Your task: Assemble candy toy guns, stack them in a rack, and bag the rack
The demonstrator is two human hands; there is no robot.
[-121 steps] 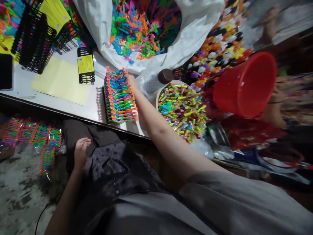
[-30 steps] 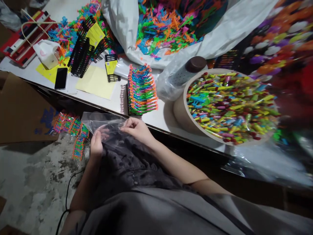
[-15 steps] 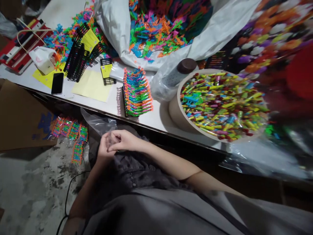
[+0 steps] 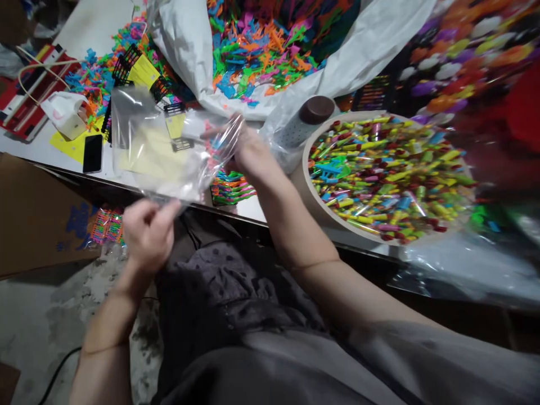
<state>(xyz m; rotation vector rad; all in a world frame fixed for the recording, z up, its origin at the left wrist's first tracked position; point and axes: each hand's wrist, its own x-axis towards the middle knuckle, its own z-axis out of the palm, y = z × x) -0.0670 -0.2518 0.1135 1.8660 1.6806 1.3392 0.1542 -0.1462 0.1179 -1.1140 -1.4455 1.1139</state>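
Observation:
A clear plastic bag spreads over the table edge, its lower end pinched in my left hand, whose fingers are closed. My right hand is over the upright stack of bright plastic figures, with one finger stretched left and the others partly hidden. The bag's glossy right side overlaps these fingers; whether they touch bag or stack I cannot tell. Under the bag show a yellow sheet and a black plastic rack with a yellow card.
A round tub of small wrapped pieces stands right, beside a brown-capped bottle. Behind is a white sack of colourful figures. A phone and red machine are left. Bagged figures lie below, near a cardboard box.
My hands, together near my lap before, have parted. The left has lifted the clear bag over the table edge; the right has moved up and forward to the stack of figures.

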